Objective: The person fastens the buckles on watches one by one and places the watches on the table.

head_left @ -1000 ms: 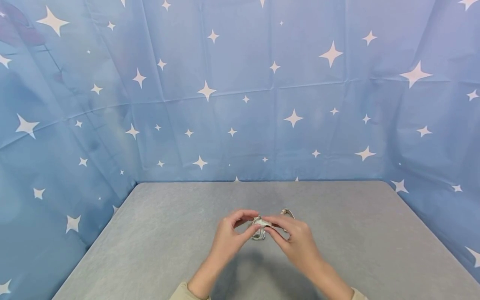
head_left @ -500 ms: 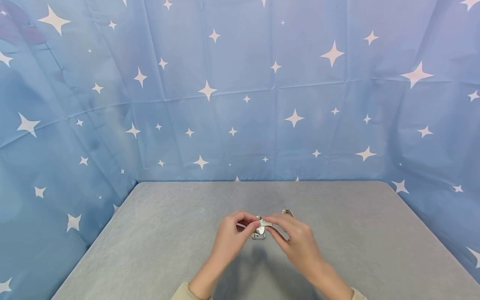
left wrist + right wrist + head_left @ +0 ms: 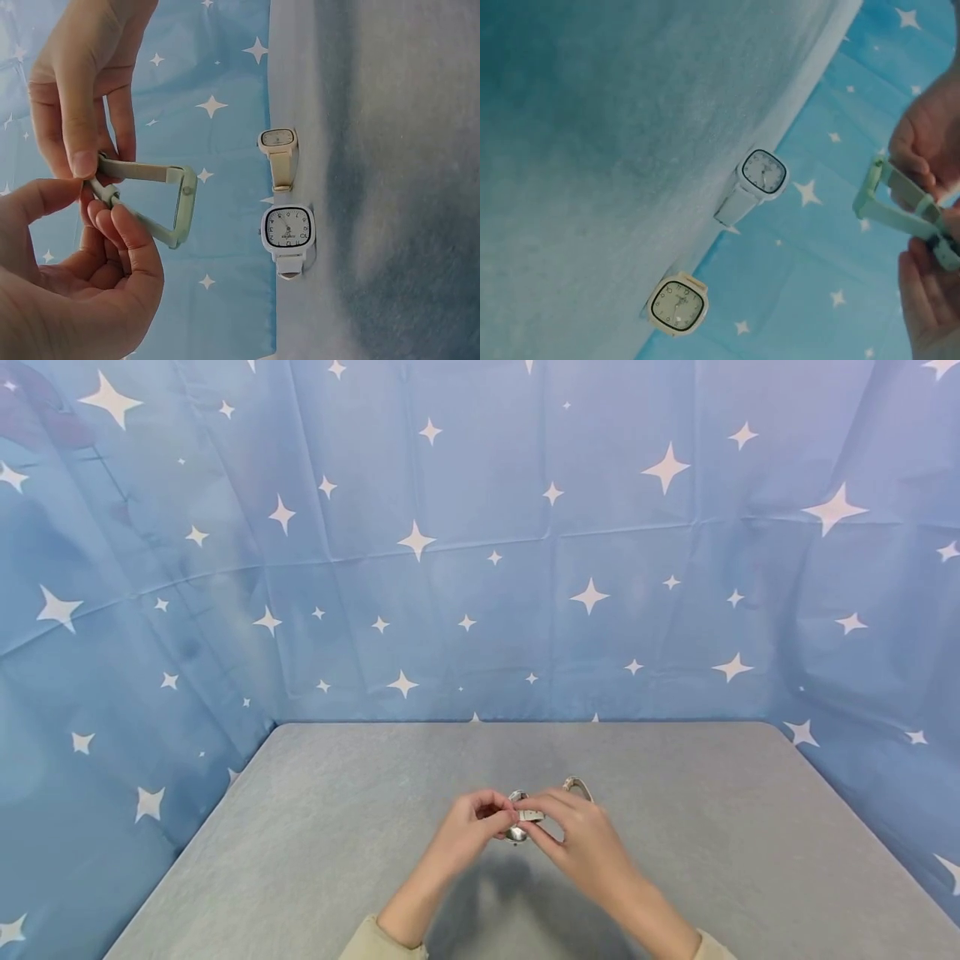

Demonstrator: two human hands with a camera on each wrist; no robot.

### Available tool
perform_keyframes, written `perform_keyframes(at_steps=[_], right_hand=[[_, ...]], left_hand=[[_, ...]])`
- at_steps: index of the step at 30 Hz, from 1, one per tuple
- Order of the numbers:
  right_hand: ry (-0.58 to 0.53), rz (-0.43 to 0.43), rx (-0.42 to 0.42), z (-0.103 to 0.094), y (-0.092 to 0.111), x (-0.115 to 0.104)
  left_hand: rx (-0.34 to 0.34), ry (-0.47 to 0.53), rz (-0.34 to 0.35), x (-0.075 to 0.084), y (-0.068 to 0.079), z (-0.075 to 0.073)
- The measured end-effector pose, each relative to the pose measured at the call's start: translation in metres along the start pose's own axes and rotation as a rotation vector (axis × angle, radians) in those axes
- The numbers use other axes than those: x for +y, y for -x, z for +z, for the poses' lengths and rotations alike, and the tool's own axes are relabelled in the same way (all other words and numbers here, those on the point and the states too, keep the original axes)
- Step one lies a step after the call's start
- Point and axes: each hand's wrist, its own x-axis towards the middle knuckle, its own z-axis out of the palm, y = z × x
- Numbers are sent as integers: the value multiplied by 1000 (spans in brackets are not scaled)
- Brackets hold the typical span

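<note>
A pale green wristwatch (image 3: 184, 206) with a squarish case is held up between both hands, its strap bent into a loop. My left hand (image 3: 467, 831) pinches the strap near its buckle end with thumb and fingers. From the other side, my right hand (image 3: 585, 839) pinches the strap too, thumb against fingers. The two hands nearly meet there, and fingertips hide part of the buckle. In the right wrist view the pale green case (image 3: 868, 187) points away from the fingers. How far the strap runs through the buckle cannot be told.
A white watch (image 3: 289, 229) and a cream watch (image 3: 279, 142) lie on the grey table (image 3: 337, 827) beyond the hands. In the head view the cream one (image 3: 577, 787) shows partly behind my right hand. A blue star-patterned curtain (image 3: 480, 593) surrounds the table's back and sides.
The green watch has turned in the fingers, and its strap has shifted. My left fingers have drawn in closer to the right ones. Both hands have stayed over about the same spot.
</note>
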Motion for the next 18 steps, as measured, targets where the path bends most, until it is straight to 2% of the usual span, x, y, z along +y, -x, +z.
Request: perform_keyframes(at_steps=[5,10,18], right_hand=[[-17,2,19,0,0,1],[-38,10,46,0,1,2],[-38,23,48,-2,1,3]], left_hand=[[-12,-29,15,0,-1,0],[3,-74,26,-4,-1,-3],[15,-95,15,-7,-1,-8]])
